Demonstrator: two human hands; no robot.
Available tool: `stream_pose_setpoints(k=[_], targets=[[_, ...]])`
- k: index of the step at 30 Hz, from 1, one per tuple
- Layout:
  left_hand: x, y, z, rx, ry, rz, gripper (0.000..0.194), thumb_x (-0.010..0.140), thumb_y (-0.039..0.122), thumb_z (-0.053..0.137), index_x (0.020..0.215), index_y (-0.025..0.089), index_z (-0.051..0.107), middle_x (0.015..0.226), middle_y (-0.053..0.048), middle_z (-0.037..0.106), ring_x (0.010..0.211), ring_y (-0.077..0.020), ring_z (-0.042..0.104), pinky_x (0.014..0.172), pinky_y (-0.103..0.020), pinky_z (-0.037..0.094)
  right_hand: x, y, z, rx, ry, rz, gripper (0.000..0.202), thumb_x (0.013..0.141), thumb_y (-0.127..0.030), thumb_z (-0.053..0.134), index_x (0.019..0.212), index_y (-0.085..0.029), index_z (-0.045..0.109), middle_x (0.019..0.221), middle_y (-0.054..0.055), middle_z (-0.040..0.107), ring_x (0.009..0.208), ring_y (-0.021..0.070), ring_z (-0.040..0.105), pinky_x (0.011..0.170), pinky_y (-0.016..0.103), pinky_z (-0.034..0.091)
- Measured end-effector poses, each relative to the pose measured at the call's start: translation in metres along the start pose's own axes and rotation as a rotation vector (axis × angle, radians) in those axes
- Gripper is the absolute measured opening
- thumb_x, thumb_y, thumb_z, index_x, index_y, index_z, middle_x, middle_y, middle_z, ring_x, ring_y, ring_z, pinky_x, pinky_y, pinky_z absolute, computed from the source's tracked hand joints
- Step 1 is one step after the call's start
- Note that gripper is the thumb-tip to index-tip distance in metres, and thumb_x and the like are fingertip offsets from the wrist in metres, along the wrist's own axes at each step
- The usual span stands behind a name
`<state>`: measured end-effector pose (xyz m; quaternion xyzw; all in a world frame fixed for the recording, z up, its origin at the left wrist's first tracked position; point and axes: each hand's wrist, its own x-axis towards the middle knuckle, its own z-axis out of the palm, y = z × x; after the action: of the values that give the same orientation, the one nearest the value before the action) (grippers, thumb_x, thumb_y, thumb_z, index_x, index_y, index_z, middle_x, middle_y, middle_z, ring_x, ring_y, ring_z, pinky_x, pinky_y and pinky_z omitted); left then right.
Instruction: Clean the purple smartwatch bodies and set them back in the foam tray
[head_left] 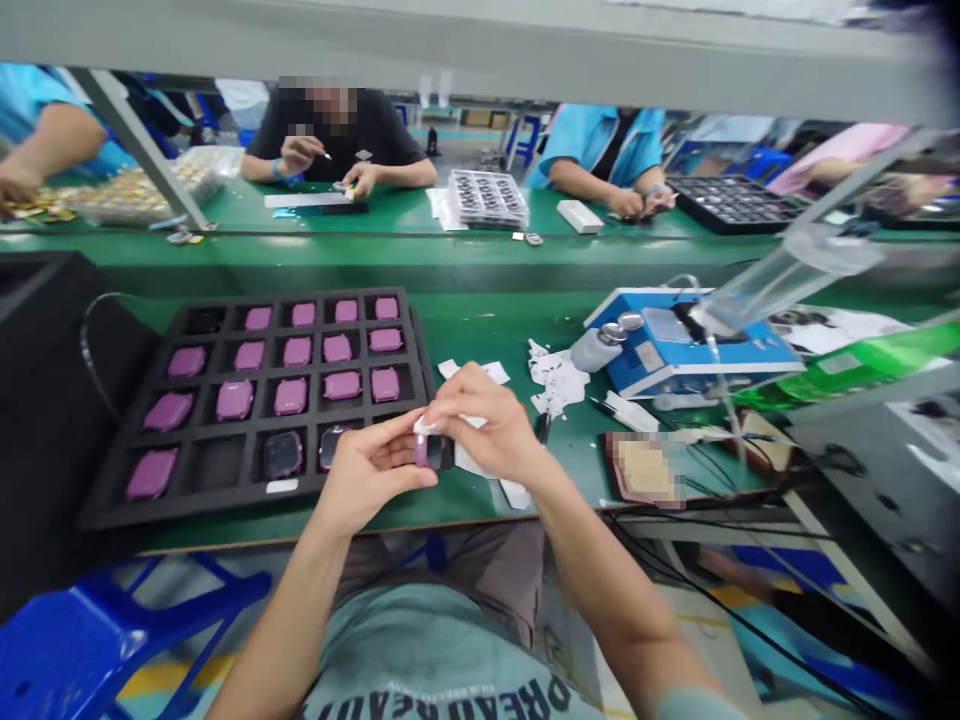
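My left hand [367, 468] holds a small purple watch case [421, 450] on edge between thumb and fingers, just right of the black foam tray [217, 462]. My right hand [484, 425] pinches a small white cloth or wipe [429, 427] against the top of that case. Purple cases [291, 395] lie in many of the tray's compartments. Two units with dark screens [283, 455] sit in its front row, the right one partly behind my left hand. A white label [282, 487] is on the tray's front edge.
White paper scraps [559, 380], a pump bottle [598, 345] and a blue machine [667, 345] stand right of my hands. Further right are a green bottle [862, 368] and cables. People work across the bench, under a grey shelf beam [450, 50].
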<state>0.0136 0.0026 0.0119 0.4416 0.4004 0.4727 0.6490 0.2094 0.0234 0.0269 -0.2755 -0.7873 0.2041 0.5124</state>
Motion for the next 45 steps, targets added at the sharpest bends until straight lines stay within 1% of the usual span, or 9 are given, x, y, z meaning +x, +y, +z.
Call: stream_pose_setpoints(k=[5, 9, 12, 15, 22, 31, 36, 40, 45], targets=[[-0.002, 0.001, 0.002, -0.07, -0.001, -0.03, 0.072, 0.042, 0.013, 0.104, 0.111, 0.022, 0.085, 0.098, -0.008, 0.084, 0.083, -0.0221, 0.079, 0.081, -0.032, 0.067, 0.0, -0.001, 0.001, 0.046, -0.074, -0.028, 0.014, 0.099, -0.018, 0.068, 0.096, -0.027, 0.078, 0.084, 0.002, 0.069, 0.084, 0.0177, 0.061, 0.075, 0.036, 0.048], [-0.004, 0.001, 0.005, -0.119, -0.006, -0.053, 0.07, 0.042, 0.012, 0.104, 0.108, 0.022, 0.086, 0.095, -0.006, 0.084, 0.078, -0.0183, 0.077, 0.079, -0.03, 0.067, 0.0, -0.002, 0.0, 0.02, -0.016, -0.002, 0.017, 0.097, -0.014, 0.069, 0.096, -0.028, 0.079, 0.083, 0.001, 0.068, 0.081, 0.0172, 0.059, 0.073, 0.035, 0.048], [-0.005, -0.001, 0.005, -0.163, -0.03, -0.06, 0.072, 0.041, 0.01, 0.103, 0.109, 0.024, 0.086, 0.099, -0.005, 0.084, 0.083, -0.0186, 0.078, 0.081, -0.029, 0.067, -0.002, -0.003, -0.001, 0.028, -0.098, -0.008, 0.018, 0.097, -0.013, 0.069, 0.098, -0.028, 0.079, 0.085, 0.002, 0.068, 0.083, 0.0174, 0.06, 0.075, 0.035, 0.048], [-0.005, -0.003, 0.005, -0.161, -0.04, -0.039, 0.072, 0.042, 0.008, 0.103, 0.109, 0.024, 0.086, 0.097, -0.004, 0.084, 0.082, -0.0176, 0.078, 0.082, -0.028, 0.066, -0.002, -0.002, -0.001, 0.023, -0.049, -0.005, 0.017, 0.096, -0.013, 0.07, 0.095, -0.028, 0.079, 0.082, 0.001, 0.068, 0.081, 0.017, 0.06, 0.073, 0.034, 0.048], [-0.006, -0.008, 0.003, -0.114, -0.064, 0.014, 0.074, 0.047, 0.011, 0.103, 0.118, 0.022, 0.083, 0.109, -0.008, 0.084, 0.096, -0.0264, 0.08, 0.095, -0.041, 0.066, -0.004, -0.007, -0.001, 0.033, -0.088, 0.027, 0.018, 0.097, -0.016, 0.069, 0.095, -0.029, 0.081, 0.082, 0.002, 0.07, 0.08, 0.0177, 0.062, 0.073, 0.036, 0.049], [-0.006, -0.017, 0.006, -0.049, -0.056, 0.147, 0.072, 0.053, 0.014, 0.102, 0.121, 0.022, 0.082, 0.121, -0.01, 0.081, 0.104, -0.0302, 0.08, 0.103, -0.047, 0.064, -0.006, 0.001, 0.008, 0.009, 0.136, 0.16, 0.012, 0.093, -0.019, 0.074, 0.089, -0.029, 0.08, 0.078, 0.0, 0.072, 0.076, 0.018, 0.062, 0.073, 0.037, 0.049], [-0.008, -0.016, 0.007, -0.073, -0.014, 0.179, 0.07, 0.053, 0.012, 0.101, 0.119, 0.023, 0.082, 0.124, -0.009, 0.08, 0.105, -0.0289, 0.08, 0.099, -0.041, 0.066, -0.014, -0.011, 0.022, 0.005, 0.233, 0.376, 0.012, 0.096, -0.025, 0.07, 0.088, -0.026, 0.079, 0.082, 0.002, 0.074, 0.08, 0.0194, 0.065, 0.075, 0.036, 0.05], [-0.008, -0.014, 0.008, -0.042, -0.013, 0.215, 0.066, 0.057, 0.012, 0.1, 0.119, 0.021, 0.08, 0.126, -0.01, 0.08, 0.109, -0.0262, 0.079, 0.097, -0.034, 0.065, -0.027, -0.017, 0.02, -0.011, 0.208, 0.517, 0.012, 0.094, -0.025, 0.069, 0.086, -0.024, 0.079, 0.081, 0.002, 0.075, 0.076, 0.0182, 0.065, 0.073, 0.034, 0.05], [-0.005, -0.009, 0.008, -0.047, -0.026, 0.24, 0.06, 0.062, 0.012, 0.098, 0.115, 0.02, 0.069, 0.133, -0.013, 0.076, 0.114, -0.0225, 0.077, 0.09, -0.026, 0.062, -0.04, -0.019, 0.003, -0.012, 0.199, 0.544, 0.012, 0.094, -0.024, 0.071, 0.085, -0.024, 0.078, 0.083, 0.001, 0.075, 0.074, 0.0167, 0.064, 0.072, 0.033, 0.049]])
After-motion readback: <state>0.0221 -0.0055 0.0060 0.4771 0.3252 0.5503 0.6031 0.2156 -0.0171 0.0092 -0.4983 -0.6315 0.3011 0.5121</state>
